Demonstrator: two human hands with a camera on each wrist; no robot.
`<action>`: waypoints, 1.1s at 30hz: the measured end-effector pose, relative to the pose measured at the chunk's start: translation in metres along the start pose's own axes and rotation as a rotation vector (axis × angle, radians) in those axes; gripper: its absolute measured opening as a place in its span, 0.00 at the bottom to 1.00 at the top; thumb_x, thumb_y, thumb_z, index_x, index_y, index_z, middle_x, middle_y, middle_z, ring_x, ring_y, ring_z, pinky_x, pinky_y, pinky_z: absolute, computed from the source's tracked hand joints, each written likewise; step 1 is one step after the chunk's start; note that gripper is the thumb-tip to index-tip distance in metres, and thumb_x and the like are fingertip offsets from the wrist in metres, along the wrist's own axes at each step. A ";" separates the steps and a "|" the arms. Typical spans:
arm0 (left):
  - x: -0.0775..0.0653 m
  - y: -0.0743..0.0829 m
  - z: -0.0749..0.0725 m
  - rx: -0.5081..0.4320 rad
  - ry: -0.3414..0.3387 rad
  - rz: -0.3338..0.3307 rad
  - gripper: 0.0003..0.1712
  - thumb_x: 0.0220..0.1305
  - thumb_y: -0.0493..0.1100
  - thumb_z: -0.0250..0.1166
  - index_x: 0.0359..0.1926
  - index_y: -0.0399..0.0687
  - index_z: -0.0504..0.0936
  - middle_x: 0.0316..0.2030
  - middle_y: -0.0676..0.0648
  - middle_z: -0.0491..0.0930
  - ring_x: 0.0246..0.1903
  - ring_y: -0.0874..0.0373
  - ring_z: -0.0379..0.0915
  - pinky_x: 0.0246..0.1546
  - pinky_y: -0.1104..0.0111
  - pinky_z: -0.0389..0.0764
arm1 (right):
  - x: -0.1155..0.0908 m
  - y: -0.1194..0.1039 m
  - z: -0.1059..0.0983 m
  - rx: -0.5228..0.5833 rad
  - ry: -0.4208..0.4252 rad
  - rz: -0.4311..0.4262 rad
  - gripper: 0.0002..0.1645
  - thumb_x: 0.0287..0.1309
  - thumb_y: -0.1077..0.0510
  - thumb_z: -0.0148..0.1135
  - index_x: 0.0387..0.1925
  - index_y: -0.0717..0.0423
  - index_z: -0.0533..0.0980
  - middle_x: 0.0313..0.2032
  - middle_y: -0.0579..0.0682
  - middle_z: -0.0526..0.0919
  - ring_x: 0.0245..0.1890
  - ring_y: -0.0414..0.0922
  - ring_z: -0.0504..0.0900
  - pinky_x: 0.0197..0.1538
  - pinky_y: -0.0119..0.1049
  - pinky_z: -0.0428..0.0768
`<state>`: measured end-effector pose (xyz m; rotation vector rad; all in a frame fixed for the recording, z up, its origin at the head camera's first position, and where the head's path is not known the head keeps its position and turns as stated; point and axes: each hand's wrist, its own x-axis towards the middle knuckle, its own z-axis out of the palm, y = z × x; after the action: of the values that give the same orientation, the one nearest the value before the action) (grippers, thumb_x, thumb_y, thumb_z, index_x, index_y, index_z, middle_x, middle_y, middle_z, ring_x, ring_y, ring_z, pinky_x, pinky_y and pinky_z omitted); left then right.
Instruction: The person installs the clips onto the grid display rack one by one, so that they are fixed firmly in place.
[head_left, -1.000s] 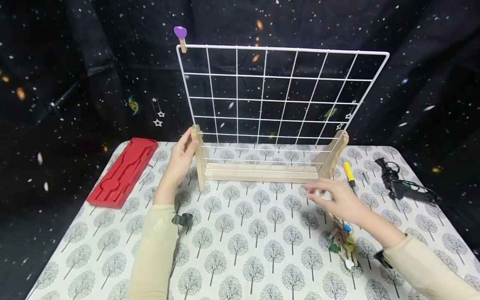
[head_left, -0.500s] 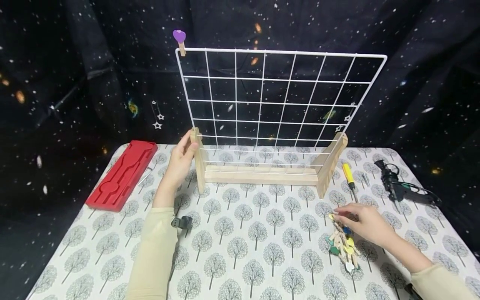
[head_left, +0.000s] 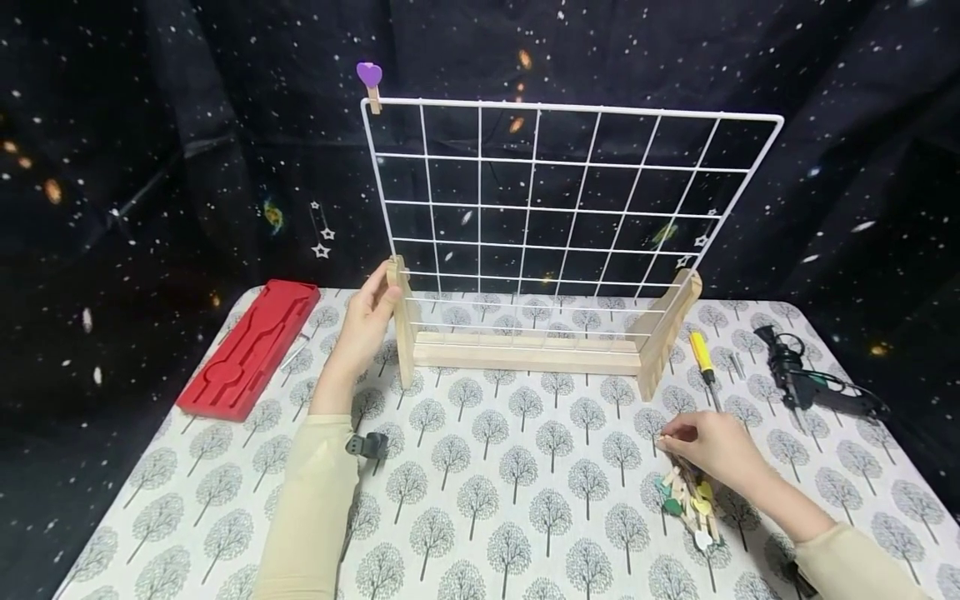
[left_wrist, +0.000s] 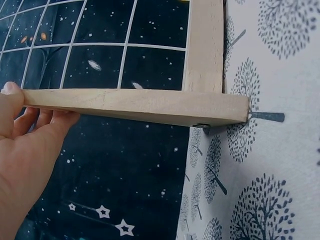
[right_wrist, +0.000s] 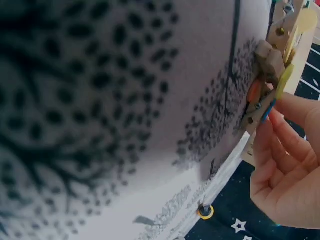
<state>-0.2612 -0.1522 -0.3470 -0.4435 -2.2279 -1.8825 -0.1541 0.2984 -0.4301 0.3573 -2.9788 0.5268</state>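
Note:
A white wire grid stands in a wooden base, leaning back. My left hand grips the left wooden upright near its top, thumb on one side and fingers on the other. A clothespin with a purple heart is clipped at the grid's top left corner. At the right, my right hand is over a pile of small wooden clothespins with coloured hearts. Its thumb and fingertips pinch a clothespin at the pile's edge; the hand partly hides the pile.
A red moulded tray lies at the left, a small metal piece beside it. Right of the stand lie a yellow-handled screwdriver, small metal pieces and a black tool with a cord. A dark starry cloth hangs behind.
My right hand has moved from the stand's right foot down and right to the clothespin pile, where its fingertips have closed. My left hand has stayed on the upright.

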 end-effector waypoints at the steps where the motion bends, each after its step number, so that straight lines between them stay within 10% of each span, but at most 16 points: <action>1: 0.000 0.000 0.000 -0.003 0.000 0.001 0.30 0.64 0.44 0.47 0.65 0.46 0.50 0.63 0.42 0.55 0.62 0.54 0.51 0.61 0.64 0.57 | 0.001 0.000 -0.001 0.005 -0.009 0.001 0.07 0.41 0.50 0.66 0.25 0.46 0.80 0.20 0.36 0.79 0.20 0.32 0.74 0.29 0.35 0.76; 16: 0.001 0.001 -0.001 -0.011 0.006 -0.009 0.30 0.64 0.44 0.47 0.65 0.45 0.50 0.63 0.42 0.55 0.62 0.54 0.51 0.60 0.64 0.59 | 0.007 -0.001 -0.003 -0.149 0.024 -0.143 0.10 0.40 0.51 0.67 0.27 0.51 0.82 0.23 0.42 0.82 0.21 0.37 0.78 0.27 0.34 0.78; 25: 0.001 -0.001 -0.002 -0.053 -0.002 0.019 0.29 0.64 0.42 0.47 0.65 0.43 0.51 0.62 0.41 0.56 0.61 0.54 0.52 0.61 0.65 0.58 | 0.016 -0.008 -0.011 0.033 -0.149 0.039 0.08 0.41 0.51 0.66 0.24 0.51 0.82 0.21 0.42 0.82 0.18 0.34 0.75 0.22 0.31 0.75; 33: 0.001 -0.001 -0.001 -0.062 -0.013 0.034 0.29 0.64 0.41 0.48 0.64 0.42 0.52 0.62 0.41 0.57 0.61 0.54 0.53 0.60 0.66 0.59 | 0.016 -0.010 -0.012 -0.057 -0.201 -0.088 0.12 0.45 0.54 0.61 0.10 0.42 0.75 0.08 0.32 0.67 0.07 0.29 0.60 0.14 0.23 0.62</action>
<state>-0.2622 -0.1533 -0.3474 -0.5019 -2.1607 -1.9417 -0.1661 0.2905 -0.4131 0.5650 -3.1427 0.4196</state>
